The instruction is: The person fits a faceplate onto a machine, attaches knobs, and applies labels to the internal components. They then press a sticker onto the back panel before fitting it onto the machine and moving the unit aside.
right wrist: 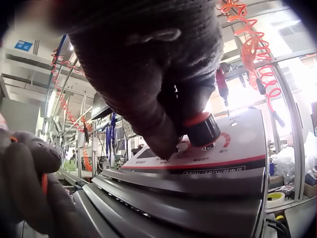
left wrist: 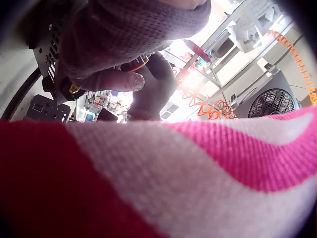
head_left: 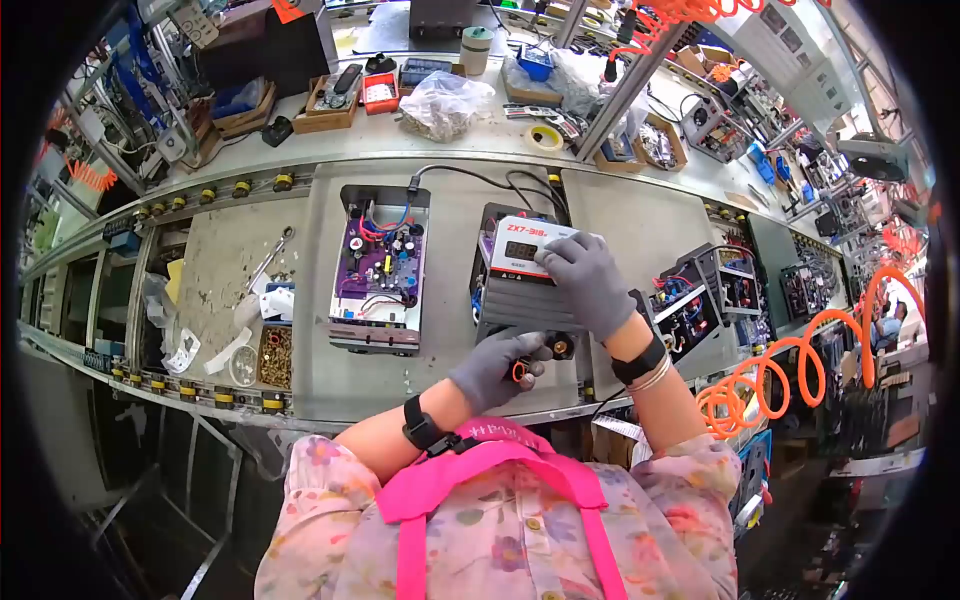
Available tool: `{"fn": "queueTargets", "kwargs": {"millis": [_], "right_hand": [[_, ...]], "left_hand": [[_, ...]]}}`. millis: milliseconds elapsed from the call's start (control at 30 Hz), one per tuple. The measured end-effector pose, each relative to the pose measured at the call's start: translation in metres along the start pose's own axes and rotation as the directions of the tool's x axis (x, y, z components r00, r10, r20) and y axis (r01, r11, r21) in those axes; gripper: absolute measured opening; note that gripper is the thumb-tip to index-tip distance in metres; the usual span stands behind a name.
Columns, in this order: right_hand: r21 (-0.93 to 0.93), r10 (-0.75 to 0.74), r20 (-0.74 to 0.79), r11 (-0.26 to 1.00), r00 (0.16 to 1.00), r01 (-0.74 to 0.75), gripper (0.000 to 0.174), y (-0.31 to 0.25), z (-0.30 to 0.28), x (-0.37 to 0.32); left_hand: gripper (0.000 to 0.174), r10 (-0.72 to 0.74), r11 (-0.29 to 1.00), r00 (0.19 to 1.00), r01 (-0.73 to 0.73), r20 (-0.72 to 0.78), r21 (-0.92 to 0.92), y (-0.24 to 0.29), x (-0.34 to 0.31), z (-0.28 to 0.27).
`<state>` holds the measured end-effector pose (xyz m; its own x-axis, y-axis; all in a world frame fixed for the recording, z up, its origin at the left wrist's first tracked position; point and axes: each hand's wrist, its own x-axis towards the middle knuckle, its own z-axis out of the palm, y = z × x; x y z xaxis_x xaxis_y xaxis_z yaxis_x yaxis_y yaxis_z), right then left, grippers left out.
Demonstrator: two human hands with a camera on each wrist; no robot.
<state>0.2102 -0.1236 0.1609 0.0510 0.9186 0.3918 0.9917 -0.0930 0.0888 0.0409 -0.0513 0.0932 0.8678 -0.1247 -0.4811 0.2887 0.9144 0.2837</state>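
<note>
Seen from above, a person in grey gloves bends over a grey welder unit (head_left: 510,300). It lies in the middle of the tabletop (head_left: 448,300) with its white front panel (head_left: 528,243) facing up. The right hand (head_left: 590,285) rests on that panel, fingertips curled round a red knob (right wrist: 200,130). The left hand (head_left: 495,368), at the near end of the unit, pinches a small orange ring (head_left: 519,371) just beside a brass socket (head_left: 562,347).

To my eye, the thick gloves dull the grip. The ring could slip and roll off the near edge, which is close. A hard push on the knob could shove the unit nearer that edge, and the black cables (head_left: 480,177) at its far end could snag.

There are two hands, one unit under them, one knob, one ring and one socket showing. To the left sit one open unit with a purple circuit board (head_left: 378,265), one tray of brass screws (head_left: 275,357) and one wrench (head_left: 268,262). To the right are at least two more open units (head_left: 700,300); beyond them things are too small to count.
</note>
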Motion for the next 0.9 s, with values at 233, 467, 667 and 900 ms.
{"fn": "queueTargets", "kwargs": {"millis": [233, 467, 667, 900], "right_hand": [[0.008, 0.004, -0.01, 1.0, 1.0, -0.004, 0.021, -0.001, 0.01, -0.006], [0.175, 0.223, -0.129, 0.964, 0.966, -0.199, 0.024, -0.001, -0.009, 0.012], [0.038, 0.244, -0.142, 0.97, 0.959, -0.241, 0.025, 0.004, 0.031, 0.019], [0.061, 0.183, -0.314, 0.983, 0.932, -0.172, 0.019, -0.031, 0.035, -0.031]], "left_hand": [[0.016, 0.0, 1.0, 1.0, 0.0, 0.016, 0.001, -0.004, 0.003, -0.004], [0.015, -0.049, 0.997, 0.998, 0.05, 0.028, -0.053, -0.004, 0.004, -0.009], [0.017, -0.085, 0.996, 0.996, 0.085, 0.042, 0.006, -0.008, -0.001, -0.011], [0.044, -0.206, 0.94, 0.971, 0.161, 0.124, 0.299, -0.013, -0.045, -0.035]]}}
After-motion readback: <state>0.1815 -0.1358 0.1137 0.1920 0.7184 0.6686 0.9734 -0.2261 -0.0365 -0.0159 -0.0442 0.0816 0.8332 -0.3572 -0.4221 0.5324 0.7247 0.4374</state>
